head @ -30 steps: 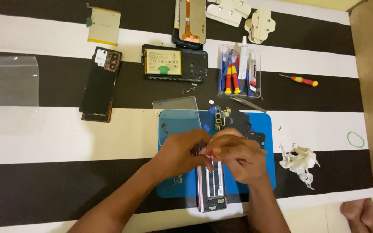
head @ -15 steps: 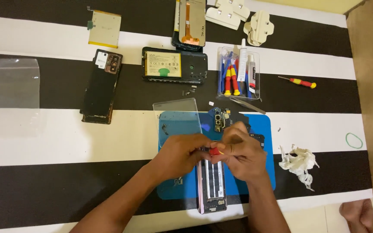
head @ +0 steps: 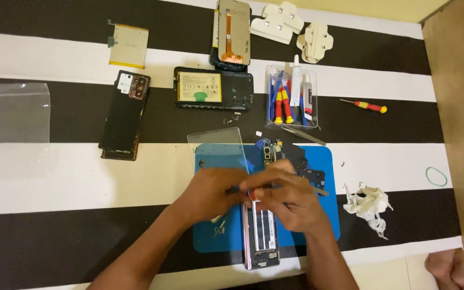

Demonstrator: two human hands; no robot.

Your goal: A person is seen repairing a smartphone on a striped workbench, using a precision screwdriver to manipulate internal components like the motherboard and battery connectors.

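An opened phone lies lengthwise on a blue work mat, its battery and frame showing. My left hand and my right hand meet over its upper half and hide it. Between them they pinch a small screwdriver with a red grip and a dark shaft lying crosswise. A dark circuit board with camera modules sits just beyond my fingers. A clear glass sheet leans over the mat's far left corner.
On the striped cloth: a black back cover, a phone frame with yellow battery, a loose battery, a screen panel, a clear tool box, tweezers, a red screwdriver, crumpled tissue, a plastic bag.
Both hands stay over the phone's upper half. The red-handled screwdriver has shifted slightly between the fingers; nothing else on the cloth has moved.
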